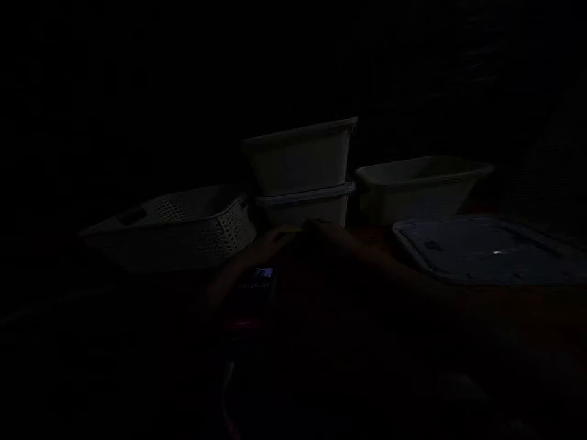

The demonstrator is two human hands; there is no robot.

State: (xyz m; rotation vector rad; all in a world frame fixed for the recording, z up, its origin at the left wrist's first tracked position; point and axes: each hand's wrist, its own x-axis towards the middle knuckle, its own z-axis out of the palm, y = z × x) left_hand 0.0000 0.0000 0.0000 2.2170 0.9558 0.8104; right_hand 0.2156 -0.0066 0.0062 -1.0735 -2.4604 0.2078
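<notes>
The picture is very dark. My left hand (263, 247) reaches forward toward the middle, just in front of two stacked pale bins (300, 159); its fingers are too dim to read. My right hand (332, 235) stretches in from the right to the same spot, and the fingers are lost in shadow. Something dark lies between the two hands, and I cannot make it out. A phone with a lit screen (259, 284) lies just below my left wrist.
A pale woven basket (183, 229) stands at the left. Another pale tub (419, 183) sits at the right behind a flat grey lid or tray (481, 250). The surface looks reddish brown.
</notes>
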